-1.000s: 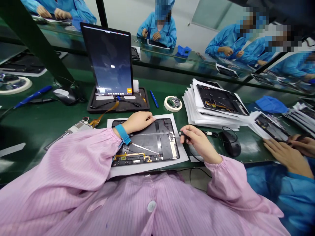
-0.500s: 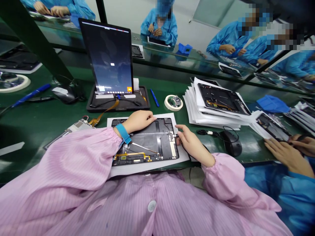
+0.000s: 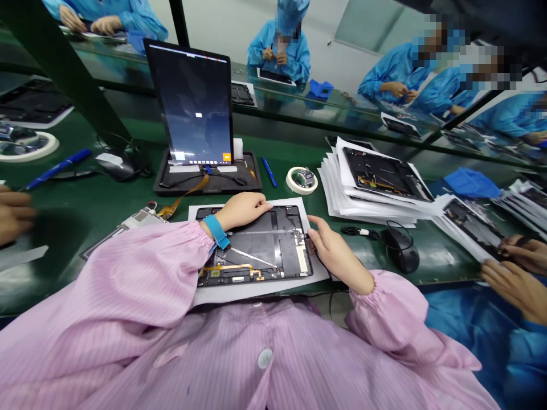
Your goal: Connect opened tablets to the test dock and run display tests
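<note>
An opened tablet chassis (image 3: 265, 245) lies on a white sheet (image 3: 239, 291) in front of me, its dark inner boards and orange flex cable showing. My left hand (image 3: 243, 208) rests palm down on the chassis's far edge, fingers loosely curled, a blue wrist strap (image 3: 215, 231) on the arm. My right hand (image 3: 331, 247) lies against the chassis's right edge, fingertips at a small connector area; whether it pinches anything I cannot tell.
An upright tablet (image 3: 192, 102) with a lit screen stands in a black cradle (image 3: 205, 179) behind. A tape roll (image 3: 301, 180), blue pen (image 3: 269, 171), black mouse (image 3: 404, 249) and stacked chassis on paper (image 3: 376, 176) lie to the right. Co-workers' hands (image 3: 517, 273) work at the right; another hand (image 3: 15, 213) shows at left.
My right hand moved left from beside the mouse cable onto the chassis's right edge. A hand has come into view at the left edge. My left hand stayed put.
</note>
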Tool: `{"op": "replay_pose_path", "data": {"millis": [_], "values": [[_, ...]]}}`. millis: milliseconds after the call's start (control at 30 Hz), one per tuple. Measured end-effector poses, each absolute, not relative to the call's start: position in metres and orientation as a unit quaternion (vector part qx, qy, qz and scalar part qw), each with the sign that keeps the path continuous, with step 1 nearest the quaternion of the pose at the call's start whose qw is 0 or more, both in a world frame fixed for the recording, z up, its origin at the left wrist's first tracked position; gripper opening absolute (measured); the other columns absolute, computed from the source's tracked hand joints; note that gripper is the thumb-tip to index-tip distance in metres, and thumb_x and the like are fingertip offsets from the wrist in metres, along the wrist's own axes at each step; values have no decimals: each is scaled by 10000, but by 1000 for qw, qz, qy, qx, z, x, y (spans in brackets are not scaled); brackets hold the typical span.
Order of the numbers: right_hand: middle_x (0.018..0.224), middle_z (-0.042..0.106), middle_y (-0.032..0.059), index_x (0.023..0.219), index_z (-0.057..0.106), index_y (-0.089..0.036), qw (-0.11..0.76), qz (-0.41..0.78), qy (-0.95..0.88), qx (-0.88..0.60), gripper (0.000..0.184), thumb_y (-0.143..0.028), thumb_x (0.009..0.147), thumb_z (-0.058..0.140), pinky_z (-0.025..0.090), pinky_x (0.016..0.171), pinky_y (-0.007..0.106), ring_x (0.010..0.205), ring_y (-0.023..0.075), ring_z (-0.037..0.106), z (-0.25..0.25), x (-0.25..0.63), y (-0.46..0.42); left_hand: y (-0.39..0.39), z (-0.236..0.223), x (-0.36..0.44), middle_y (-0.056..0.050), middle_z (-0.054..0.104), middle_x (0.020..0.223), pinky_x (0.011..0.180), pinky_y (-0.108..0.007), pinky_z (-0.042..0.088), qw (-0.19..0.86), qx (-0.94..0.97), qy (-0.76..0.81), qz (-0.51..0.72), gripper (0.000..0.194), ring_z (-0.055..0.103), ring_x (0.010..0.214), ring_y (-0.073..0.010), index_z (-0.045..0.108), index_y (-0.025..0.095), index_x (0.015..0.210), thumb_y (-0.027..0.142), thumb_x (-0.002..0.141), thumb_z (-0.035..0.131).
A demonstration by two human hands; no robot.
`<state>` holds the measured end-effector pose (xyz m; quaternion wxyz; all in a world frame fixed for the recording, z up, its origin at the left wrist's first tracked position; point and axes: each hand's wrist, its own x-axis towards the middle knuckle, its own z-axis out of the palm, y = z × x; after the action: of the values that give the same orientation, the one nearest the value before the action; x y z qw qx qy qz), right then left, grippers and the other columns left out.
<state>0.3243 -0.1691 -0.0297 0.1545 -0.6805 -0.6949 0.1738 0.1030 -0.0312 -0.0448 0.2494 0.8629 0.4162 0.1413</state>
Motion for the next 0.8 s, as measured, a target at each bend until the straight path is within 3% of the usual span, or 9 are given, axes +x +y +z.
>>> {"op": "replay_pose_path", "data": {"millis": [100, 200, 500, 800], "values": [[785, 633, 73, 993, 551, -175, 52, 35, -697, -714, 284, -381, 985, 356, 373, 573, 285, 739, 224, 615, -20, 317, -178, -31, -44, 103, -30, 658, 759, 557, -259, 314, 249, 864, 416, 137, 408, 552, 650, -161, 634, 181, 772, 495, 899, 405], [726, 604, 85, 772, 520, -184, -20, -55, -708, -704, 317, -401, 970, 404, 315, 534, 297, 695, 229, 586, -18, 307, -187, -31, -44, 103, -24, 658, 757, 562, -258, 315, 252, 864, 414, 139, 390, 557, 659, -164, 638, 183, 784, 486, 901, 422], [713, 579, 105, 781, 525, -159, -24, -129, -731, -669, 266, -331, 955, 420, 334, 612, 339, 698, 249, 541, -31, 299, -195, -32, -44, 103, -26, 666, 765, 571, -261, 319, 256, 858, 419, 148, 373, 549, 644, -160, 650, 182, 789, 469, 894, 435], [675, 559, 66, 750, 545, -159, 11, -141, -755, -640, 251, -305, 932, 453, 331, 623, 326, 670, 217, 517, -33, 308, -191, -31, -46, 104, -28, 664, 761, 557, -259, 308, 258, 856, 422, 150, 386, 550, 644, -160, 648, 180, 787, 490, 887, 441]]}}
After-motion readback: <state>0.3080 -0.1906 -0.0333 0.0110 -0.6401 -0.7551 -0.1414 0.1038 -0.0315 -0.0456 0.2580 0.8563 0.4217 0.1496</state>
